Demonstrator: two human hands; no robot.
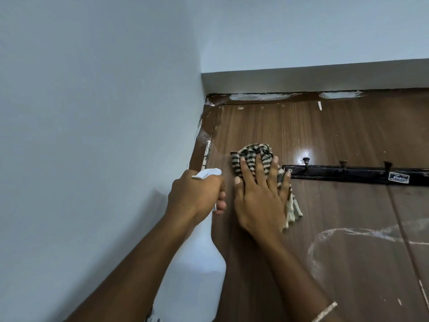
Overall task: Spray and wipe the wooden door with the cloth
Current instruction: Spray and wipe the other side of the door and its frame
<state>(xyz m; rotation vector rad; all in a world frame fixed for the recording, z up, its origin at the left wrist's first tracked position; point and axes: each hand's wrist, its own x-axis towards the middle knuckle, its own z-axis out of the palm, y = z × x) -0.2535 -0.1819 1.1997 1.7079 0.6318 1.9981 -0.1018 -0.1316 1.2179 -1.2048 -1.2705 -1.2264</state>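
The wooden door [336, 135] fills the right and lower part of the view, seen from below, with its top edge running toward two o'clock. The right hand [261, 201] lies flat on the door with the fingers spread apart, and it presses the striped cloth [253, 156] against the wood; the cloth is bunched above the fingertips at twelve o'clock from the hand, and a loose end hangs out under the palm at four o'clock. A thin bracelet [325, 311] is on the right wrist. The left hand [197, 194] is at nine o'clock from the right hand, just beside it, and it is closed around the neck of a white spray bottle [197, 270]; the nozzle points up toward the door and the bottle body hangs down along the forearm. A black hook rail [357, 173] is fixed on the door at three o'clock from the cloth, and the cloth edge is just beside its left end. A hinge [206, 154] sits at the left door edge, near the nozzle. A pale curved smear [325, 233] marks the wood at four o'clock from the right hand. White paint patches [257, 96] show on the frame along the top. The light wall [92, 112] covers the left side.
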